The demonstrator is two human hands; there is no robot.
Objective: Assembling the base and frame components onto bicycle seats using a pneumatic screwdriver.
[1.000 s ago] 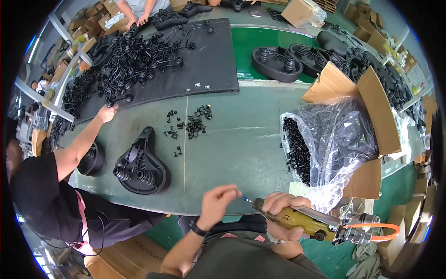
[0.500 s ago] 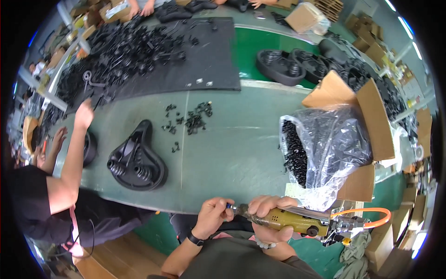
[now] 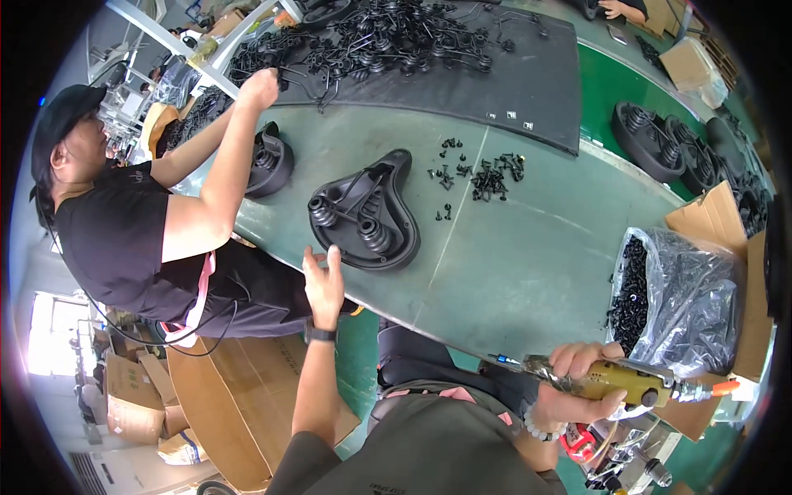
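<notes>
My left hand (image 3: 324, 285) is stretched out over the table's near edge, its thumb and fingers apart, beside the near rim of a black bicycle saddle (image 3: 402, 216). The saddle lies upside down, with two coil springs and a wire frame showing. In my right hand (image 3: 561, 400) is a yellow-green air screwdriver (image 3: 606, 381), lying level at the table's near edge. Its bit (image 3: 505, 360) points left, toward the saddle side, and touches nothing. Loose black screws (image 3: 493, 180) lie in a small heap beyond the saddle.
An open carton (image 3: 755, 285) at the right holds a clear plastic bag (image 3: 689, 309) with black screws. A co-worker (image 3: 140, 214) at the left reaches toward a pile of black wire frames (image 3: 396, 41) on a dark mat. Another upturned saddle (image 3: 271, 165) sits before them.
My left hand has let go of the screwdriver's bit end and moved left to the saddle. My right hand keeps the screwdriver. The view has turned left.
</notes>
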